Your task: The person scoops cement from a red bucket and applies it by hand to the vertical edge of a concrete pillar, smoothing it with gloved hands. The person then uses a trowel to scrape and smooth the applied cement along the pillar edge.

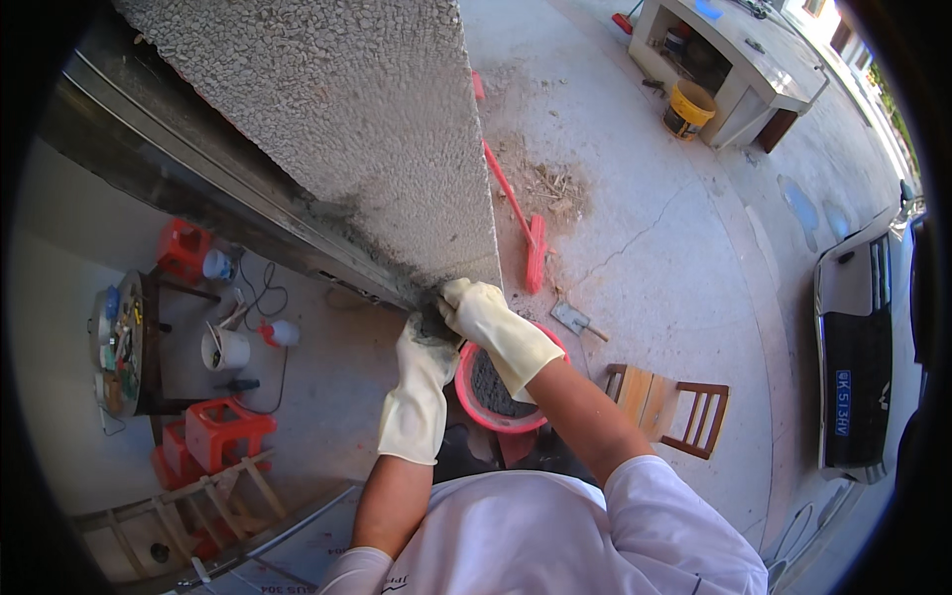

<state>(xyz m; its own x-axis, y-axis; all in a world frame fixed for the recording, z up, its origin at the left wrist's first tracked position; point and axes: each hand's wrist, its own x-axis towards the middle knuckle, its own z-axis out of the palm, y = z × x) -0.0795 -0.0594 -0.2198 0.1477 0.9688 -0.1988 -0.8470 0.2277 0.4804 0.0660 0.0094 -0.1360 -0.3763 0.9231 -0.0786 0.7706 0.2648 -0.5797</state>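
Both my hands wear cream rubber gloves and meet at the lower edge of a rough, pebbled wall [357, 97], beside a metal door frame [223, 201]. My left hand [425, 357] is cupped below a dark grey lump of wet mortar [433, 321], its palm smeared with it. My right hand [472, 309] has its fingers bent against the mortar at the wall's corner; whether it grips any is hidden. More wet mortar [372, 256] lines the joint between wall and frame. Under my forearms, a red basin [465, 387] holds grey mortar [494, 387].
A red broom [535, 256], a trowel [571, 317] and a wooden chair [647, 398] are on the right, with a parked vehicle [855, 357] beyond. At left are red stools [227, 431], a white bucket [226, 349], a cluttered round table [152, 342] and a wooden ladder [190, 513].
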